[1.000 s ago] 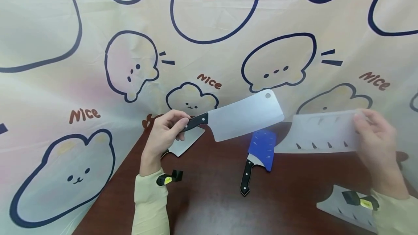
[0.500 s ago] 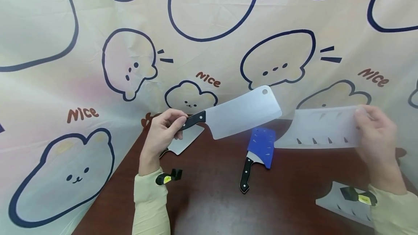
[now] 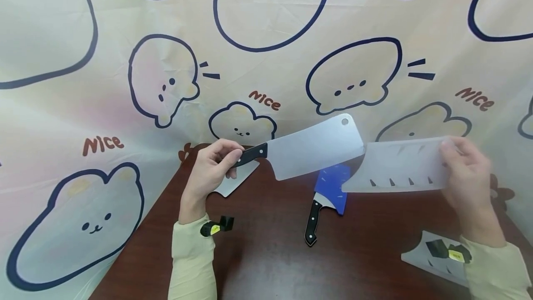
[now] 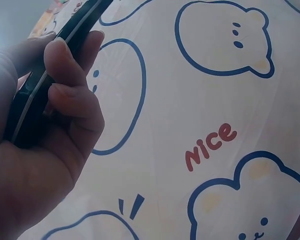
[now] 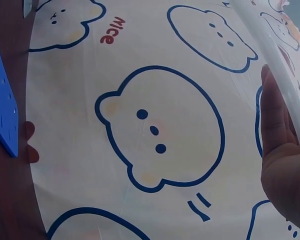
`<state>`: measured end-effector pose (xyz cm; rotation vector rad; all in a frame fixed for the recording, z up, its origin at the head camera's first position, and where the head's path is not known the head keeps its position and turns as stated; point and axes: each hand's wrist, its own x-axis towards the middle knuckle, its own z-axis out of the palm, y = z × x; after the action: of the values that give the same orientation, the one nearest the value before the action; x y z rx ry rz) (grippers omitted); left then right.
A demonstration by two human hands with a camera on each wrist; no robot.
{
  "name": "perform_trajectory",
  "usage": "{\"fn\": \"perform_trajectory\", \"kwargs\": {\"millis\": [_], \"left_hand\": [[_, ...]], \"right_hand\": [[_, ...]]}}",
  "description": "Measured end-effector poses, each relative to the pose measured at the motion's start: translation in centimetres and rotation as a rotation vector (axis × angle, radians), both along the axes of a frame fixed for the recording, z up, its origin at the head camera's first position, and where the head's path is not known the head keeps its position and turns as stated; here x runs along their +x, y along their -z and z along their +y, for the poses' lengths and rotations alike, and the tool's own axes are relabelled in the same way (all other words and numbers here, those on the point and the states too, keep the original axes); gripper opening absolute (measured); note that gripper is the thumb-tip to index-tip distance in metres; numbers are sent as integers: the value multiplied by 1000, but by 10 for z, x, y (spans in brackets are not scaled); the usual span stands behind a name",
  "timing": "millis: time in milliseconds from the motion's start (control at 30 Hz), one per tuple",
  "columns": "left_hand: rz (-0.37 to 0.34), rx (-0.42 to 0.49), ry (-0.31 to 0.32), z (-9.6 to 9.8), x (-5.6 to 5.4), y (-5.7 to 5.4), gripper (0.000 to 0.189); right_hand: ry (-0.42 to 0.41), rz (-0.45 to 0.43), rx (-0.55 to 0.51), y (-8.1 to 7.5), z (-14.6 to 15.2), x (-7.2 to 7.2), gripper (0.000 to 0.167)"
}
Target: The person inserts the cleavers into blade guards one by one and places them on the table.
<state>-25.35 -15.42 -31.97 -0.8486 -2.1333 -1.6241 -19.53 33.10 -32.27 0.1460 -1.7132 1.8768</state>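
My left hand (image 3: 214,165) grips the black riveted handle of a cleaver (image 3: 314,147), whose bare blade points right and tilts slightly upward above the table. In the left wrist view the fingers curl round that handle (image 4: 35,95). My right hand (image 3: 468,175) pinches the right end of a translucent white blade sheath (image 3: 399,165), thumb in front. Its curved open end overlaps the tip of the blade in the head view. The right wrist view shows the sheath (image 5: 272,55) edge-on beside my palm.
On the brown table (image 3: 270,263) lies a second cleaver in a blue sheath (image 3: 333,184). Another bare cleaver blade (image 3: 235,182) lies behind my left hand. A second translucent sheath (image 3: 437,256) lies partly under my right wrist. A cartoon-printed cloth (image 3: 266,73) hangs behind.
My right hand has brought the white sheath leftward, so its open end now meets the blade tip in view. The left hand and cleaver have shifted only slightly.
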Motion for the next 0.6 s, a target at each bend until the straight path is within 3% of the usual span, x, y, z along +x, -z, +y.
{"fn": "perform_trajectory", "kwargs": {"millis": [600], "left_hand": [[-31, 9, 10, 3, -4, 1, 11]], "right_hand": [[19, 24, -16, -1, 4, -7, 21]]}}
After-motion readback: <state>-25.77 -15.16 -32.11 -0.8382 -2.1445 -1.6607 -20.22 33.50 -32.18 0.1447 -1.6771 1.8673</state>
